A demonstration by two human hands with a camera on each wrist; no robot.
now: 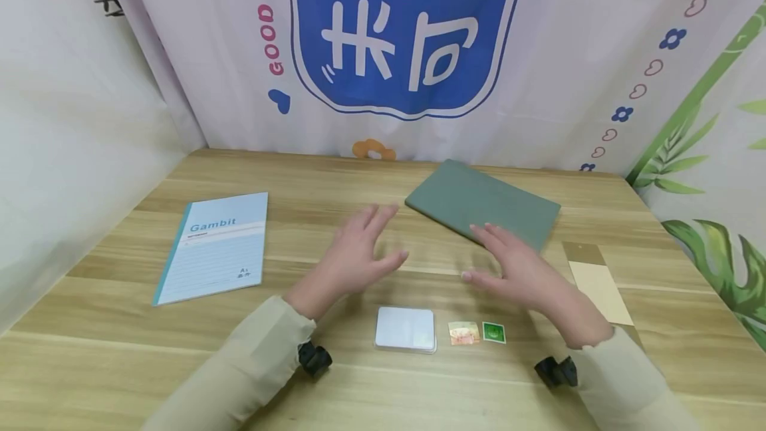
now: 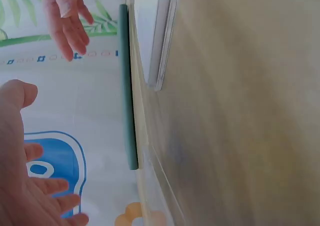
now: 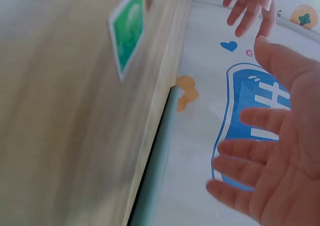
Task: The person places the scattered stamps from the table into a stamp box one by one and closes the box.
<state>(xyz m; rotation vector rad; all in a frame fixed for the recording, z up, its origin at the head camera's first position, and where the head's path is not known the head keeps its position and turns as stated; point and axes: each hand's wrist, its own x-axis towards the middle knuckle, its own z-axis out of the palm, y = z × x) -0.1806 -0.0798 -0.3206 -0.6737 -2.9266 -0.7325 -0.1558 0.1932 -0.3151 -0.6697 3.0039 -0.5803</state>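
Note:
Both hands hover above the wooden table with nothing in them. My left hand [image 1: 353, 255] has its fingers spread, above and beyond a white rectangular stack in a clear case [image 1: 405, 328]. Over the table's right half, my right hand [image 1: 517, 268] holds its fingers loosely extended, close to the near edge of a grey-green flat folder or book [image 1: 487, 201]. Between the stack and the right wrist lie a small gold-and-red stamp-like piece [image 1: 463, 333] and a small green stamp-like piece [image 1: 494, 332]. The green piece [image 3: 128, 31] also appears in the right wrist view.
A light blue Gambit notebook [image 1: 218, 245] lies on the left of the table [image 1: 335, 391]. At the right, a tan and brown strip [image 1: 600, 288] lies partly behind the right forearm. A printed white curtain [image 1: 227, 52] hangs along the table's back edge.

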